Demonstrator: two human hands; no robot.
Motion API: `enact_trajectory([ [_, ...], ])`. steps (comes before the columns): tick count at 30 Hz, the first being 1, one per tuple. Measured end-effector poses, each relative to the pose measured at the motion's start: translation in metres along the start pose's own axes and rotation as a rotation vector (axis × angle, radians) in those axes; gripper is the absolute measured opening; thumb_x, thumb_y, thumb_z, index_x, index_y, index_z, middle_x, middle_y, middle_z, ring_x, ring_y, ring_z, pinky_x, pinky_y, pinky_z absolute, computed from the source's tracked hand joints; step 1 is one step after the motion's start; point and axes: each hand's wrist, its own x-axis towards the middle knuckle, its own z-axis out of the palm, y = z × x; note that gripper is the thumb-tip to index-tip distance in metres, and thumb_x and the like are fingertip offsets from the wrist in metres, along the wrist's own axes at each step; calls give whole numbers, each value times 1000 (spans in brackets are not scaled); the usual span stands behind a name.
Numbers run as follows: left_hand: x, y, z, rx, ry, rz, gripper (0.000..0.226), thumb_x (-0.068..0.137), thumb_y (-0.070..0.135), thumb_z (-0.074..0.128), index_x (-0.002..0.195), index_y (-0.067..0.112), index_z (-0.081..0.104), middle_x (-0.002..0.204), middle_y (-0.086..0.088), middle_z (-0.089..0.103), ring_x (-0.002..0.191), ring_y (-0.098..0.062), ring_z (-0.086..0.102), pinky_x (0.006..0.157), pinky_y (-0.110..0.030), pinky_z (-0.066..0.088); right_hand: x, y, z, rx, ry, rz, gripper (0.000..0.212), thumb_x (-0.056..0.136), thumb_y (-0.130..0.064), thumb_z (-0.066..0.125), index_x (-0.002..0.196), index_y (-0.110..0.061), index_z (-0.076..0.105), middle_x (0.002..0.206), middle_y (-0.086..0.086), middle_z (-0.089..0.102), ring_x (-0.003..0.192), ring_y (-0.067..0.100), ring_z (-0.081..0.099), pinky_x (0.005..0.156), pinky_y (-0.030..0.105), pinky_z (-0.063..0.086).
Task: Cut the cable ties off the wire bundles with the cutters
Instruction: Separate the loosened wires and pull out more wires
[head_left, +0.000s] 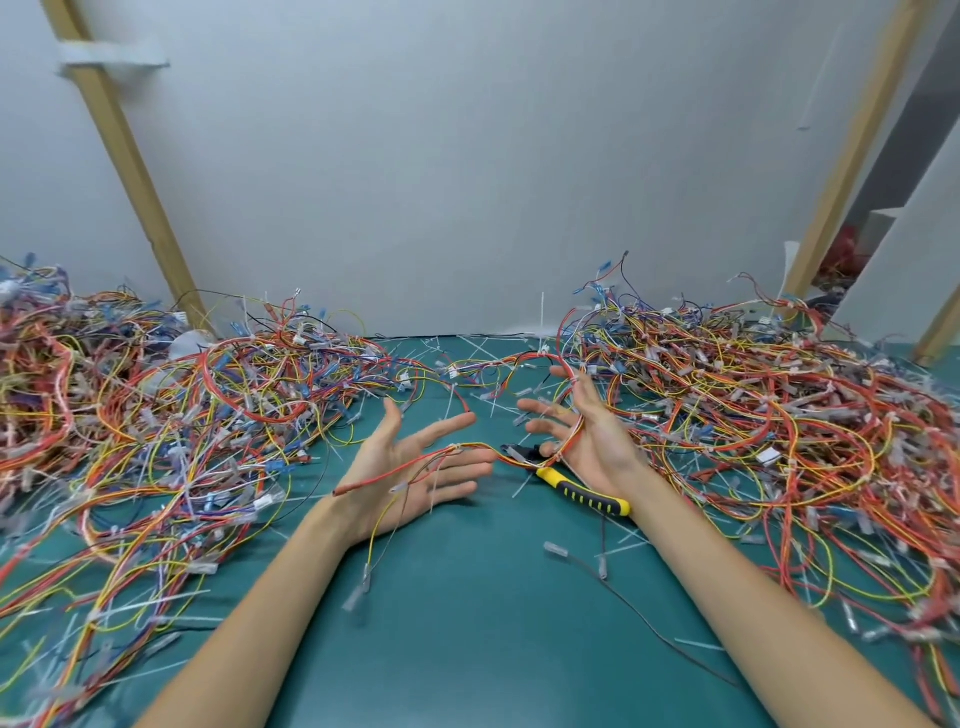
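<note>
The work surface is a table (467, 623) covered in a teal-green mat. Behind it stands a plain, pale grey wall (467, 156), evenly lit without hard shadows. A light wooden post (124, 156) rises at the left, with a white strap (111, 60) wrapped around its upper part. A second wooden post (852, 150) rises at the right. Beside it stands a white board (904, 270), with a dark grey strip (904, 135) above.

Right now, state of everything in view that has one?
left hand: open, palm up, wire harness across it.
right hand: open, palm up, wire harness along it.
wire harness: slung over both palms, white ties on.
cutters: lying unheld on green mat under right hand.
left wire pile: tangled heap.
right wire pile: tangled heap.
cut cable ties: scattered on green mat.
</note>
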Motion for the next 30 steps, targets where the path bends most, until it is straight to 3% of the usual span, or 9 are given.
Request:
enact_trajectory([
  [8,9,-6,0,202,155,85,79,84,70,30,121,7,61,99,-23,71,84,-25,72,71,-32,59,-6,-10,-12,92,-62,55,30,103,-32,37,127,-29,55,131,19,60,79,26,70,51,30,49],
  [12,10,-9,3,281,225,135,72,85,64,35,115,7,64,101,-19,72,91,-24,71,73,-30,58,-11,-33,-17,89,-85,40,33,100,-35,40,128,-31,57,136,18,57,77,24,71,45,25,47],
  [18,15,-11,10,320,336,307,63,89,52,34,118,3,63,114,-16,70,105,-23,68,87,-31,53,-28,-66,9,-63,-190,-55,34,101,-42,40,131,-33,53,133,16,59,79,25,68,47,27,47],
  [23,20,-3,20,460,533,472,57,104,40,23,113,1,64,101,-9,73,83,-12,70,73,-20,54,-48,-52,46,-491,-136,-176,31,100,-45,40,128,-40,50,116,9,67,69,32,69,39,26,46],
  [25,18,10,20,417,513,418,66,103,47,20,113,-1,63,96,-11,74,81,-15,71,69,-20,56,-56,-35,53,-748,-121,-225,27,102,-40,39,126,-44,51,107,1,65,63,29,68,40,25,45],
  [28,11,21,26,392,406,141,57,101,50,31,108,6,66,97,-16,75,84,-21,73,70,-25,57,-70,-2,53,-1234,-169,-317,27,105,-36,36,127,-47,47,100,-13,58,70,1,61,68,25,48],
  [30,11,12,29,441,384,94,35,98,36,48,111,7,63,107,-16,73,88,-20,73,76,-26,56,-80,17,53,-1494,-211,-324,31,102,-44,33,132,-47,41,105,-16,53,86,0,57,80,35,48],
])
